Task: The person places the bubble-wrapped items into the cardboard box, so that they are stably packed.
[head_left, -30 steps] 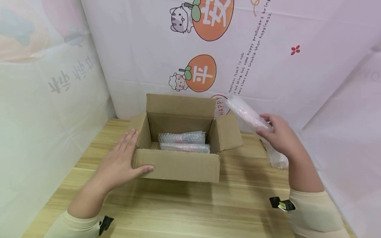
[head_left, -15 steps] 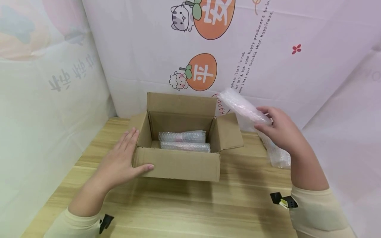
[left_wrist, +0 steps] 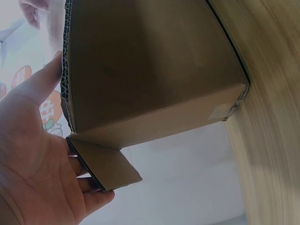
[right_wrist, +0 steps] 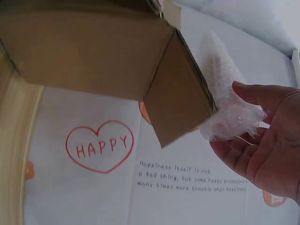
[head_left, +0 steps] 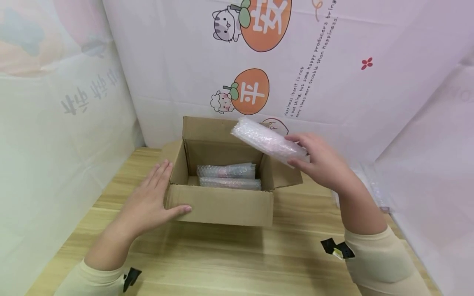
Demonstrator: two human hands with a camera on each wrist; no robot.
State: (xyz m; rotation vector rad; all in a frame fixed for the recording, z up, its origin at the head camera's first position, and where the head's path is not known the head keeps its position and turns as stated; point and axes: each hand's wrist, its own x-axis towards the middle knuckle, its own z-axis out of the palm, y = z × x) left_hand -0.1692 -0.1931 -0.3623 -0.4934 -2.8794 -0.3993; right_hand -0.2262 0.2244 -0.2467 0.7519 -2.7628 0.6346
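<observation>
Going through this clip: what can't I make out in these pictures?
Head and right wrist: what the bubble-wrapped roll in the right hand contains; cloudy wrap veils it.
Head: the nearest part of the floor of the box, behind its near side and two wrapped bundles.
Head: the clear wrapping at right, partly behind the right forearm.
Head: the upper orange print, cut by the top edge.
Left wrist: the box's contents, behind cardboard.

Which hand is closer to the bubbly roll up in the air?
Right. The right hand grips the raised roll itself; the left hand is farther off, at the left side of the box.
</observation>
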